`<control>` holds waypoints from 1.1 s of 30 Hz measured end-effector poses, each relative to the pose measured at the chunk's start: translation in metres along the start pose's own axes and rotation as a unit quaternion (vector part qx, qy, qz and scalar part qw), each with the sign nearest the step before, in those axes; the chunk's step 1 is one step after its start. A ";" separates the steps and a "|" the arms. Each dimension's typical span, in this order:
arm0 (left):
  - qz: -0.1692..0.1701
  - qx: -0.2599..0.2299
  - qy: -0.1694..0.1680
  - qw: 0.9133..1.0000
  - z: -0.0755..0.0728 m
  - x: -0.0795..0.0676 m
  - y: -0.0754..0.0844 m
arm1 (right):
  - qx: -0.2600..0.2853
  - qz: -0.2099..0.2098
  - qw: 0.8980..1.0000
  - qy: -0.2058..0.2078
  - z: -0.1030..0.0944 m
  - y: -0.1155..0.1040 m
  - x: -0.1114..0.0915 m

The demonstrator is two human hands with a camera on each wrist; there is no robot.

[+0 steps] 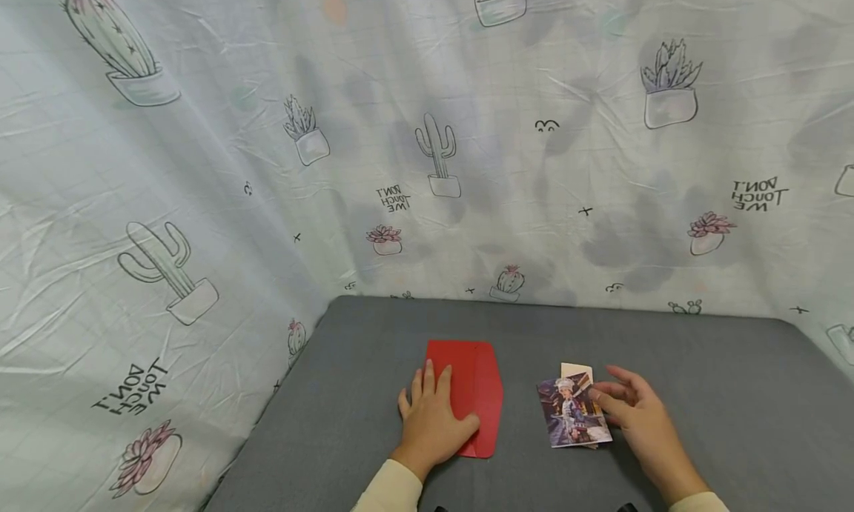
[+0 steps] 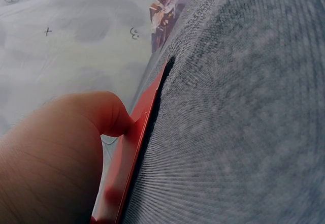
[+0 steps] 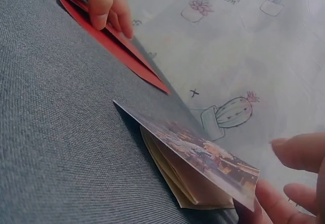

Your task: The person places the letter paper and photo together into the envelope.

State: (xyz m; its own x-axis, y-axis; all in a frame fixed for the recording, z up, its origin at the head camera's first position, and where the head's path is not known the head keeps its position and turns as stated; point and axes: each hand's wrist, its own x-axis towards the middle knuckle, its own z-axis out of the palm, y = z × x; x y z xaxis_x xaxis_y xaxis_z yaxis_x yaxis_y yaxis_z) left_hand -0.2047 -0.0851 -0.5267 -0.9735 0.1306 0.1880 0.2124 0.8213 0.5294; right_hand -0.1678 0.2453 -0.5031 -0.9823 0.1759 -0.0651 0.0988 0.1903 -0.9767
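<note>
A red envelope (image 1: 485, 393) lies on the grey table at the centre, its flap side to the right. My left hand (image 1: 432, 423) rests on it with spread fingers, and in the left wrist view the thumb (image 2: 114, 115) presses its surface. To the right is a glossy picture card (image 1: 570, 416) showing a figure in a white hat. My right hand (image 1: 640, 416) pinches its right edge. That card tilts up over cream-coloured folded paper (image 3: 175, 183), which shows beneath it. Part of the right thumb and finger contact is hidden in the right wrist view.
A grey cloth-covered table (image 1: 320, 423) carries everything. Behind it and along the left hangs a pale curtain (image 1: 467, 75) printed with potted cacti, meeting the table's back edge.
</note>
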 end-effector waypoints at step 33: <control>-0.027 0.008 -0.036 0.999 -0.005 0.001 0.004 | 0.097 -0.020 0.995 0.029 0.007 0.014 -0.002</control>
State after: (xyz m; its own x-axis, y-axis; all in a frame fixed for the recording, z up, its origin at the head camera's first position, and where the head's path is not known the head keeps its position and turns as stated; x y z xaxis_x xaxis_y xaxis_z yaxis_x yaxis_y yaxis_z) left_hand -0.2046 -0.0848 -0.5204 -0.9872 0.1248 0.0994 0.1585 0.8371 0.5237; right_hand -0.1653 0.2407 -0.5178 -0.9735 0.2279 -0.0187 0.0213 0.0091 -0.9997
